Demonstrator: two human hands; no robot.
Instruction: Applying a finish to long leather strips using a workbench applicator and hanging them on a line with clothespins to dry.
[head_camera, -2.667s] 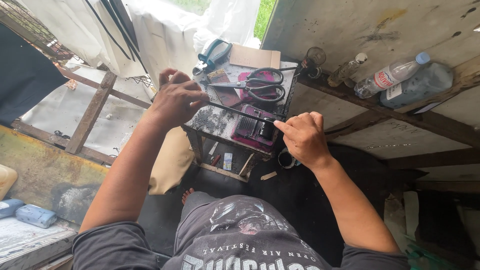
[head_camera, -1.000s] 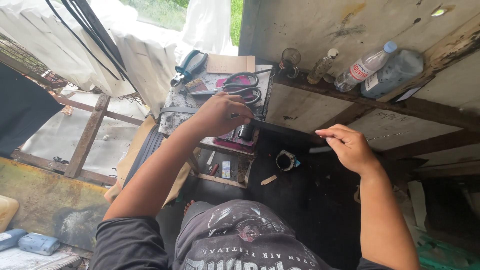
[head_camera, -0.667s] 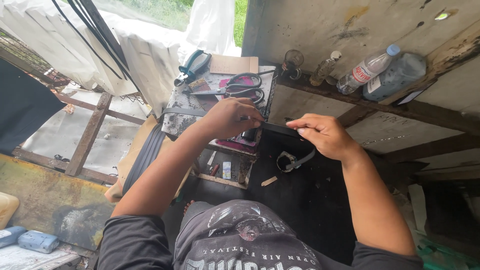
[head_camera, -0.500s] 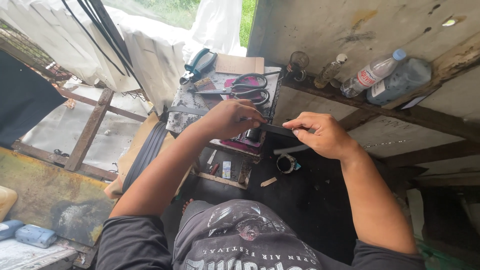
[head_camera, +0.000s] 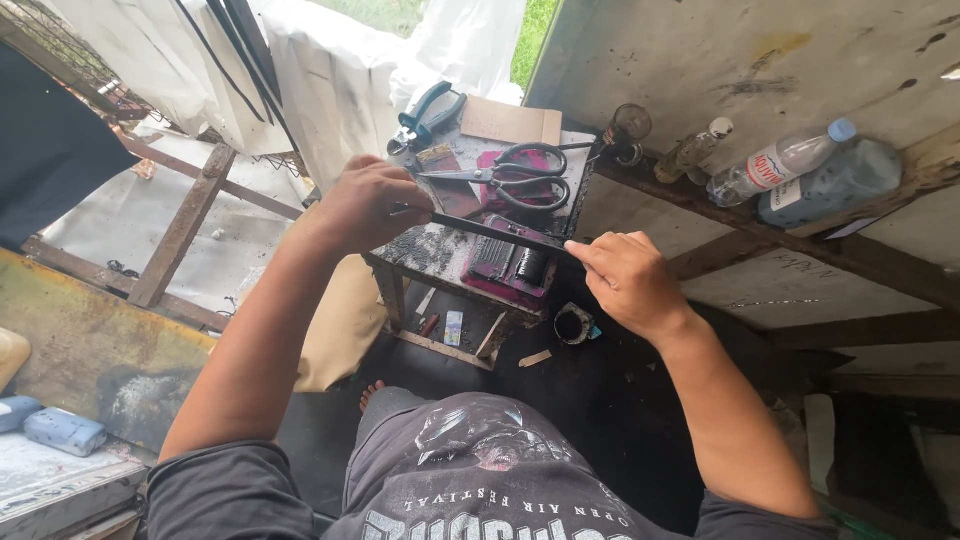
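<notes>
A thin black strip (head_camera: 490, 228) is stretched between my two hands above a small dirty wooden stand (head_camera: 425, 250). My left hand (head_camera: 365, 205) is shut on the strip's left end. My right hand (head_camera: 625, 280) pinches its right end between thumb and fingers. Under the strip lies a dark red tray (head_camera: 510, 268) with black parts in it. Large black-handled scissors (head_camera: 515, 178) lie on the stand behind the strip.
Blue-handled pliers (head_camera: 428, 112) and a piece of cardboard (head_camera: 510, 122) sit at the stand's back. Plastic bottles (head_camera: 780, 165) and a small jar (head_camera: 628, 130) rest on a wooden beam (head_camera: 820, 262) at right. A round black can (head_camera: 573, 325) stands on the dark floor. White sheeting (head_camera: 330, 70) hangs behind.
My right hand swung out to the right, came back to the stand and took the strip's right end. Now the strip is pulled taut between both hands.
</notes>
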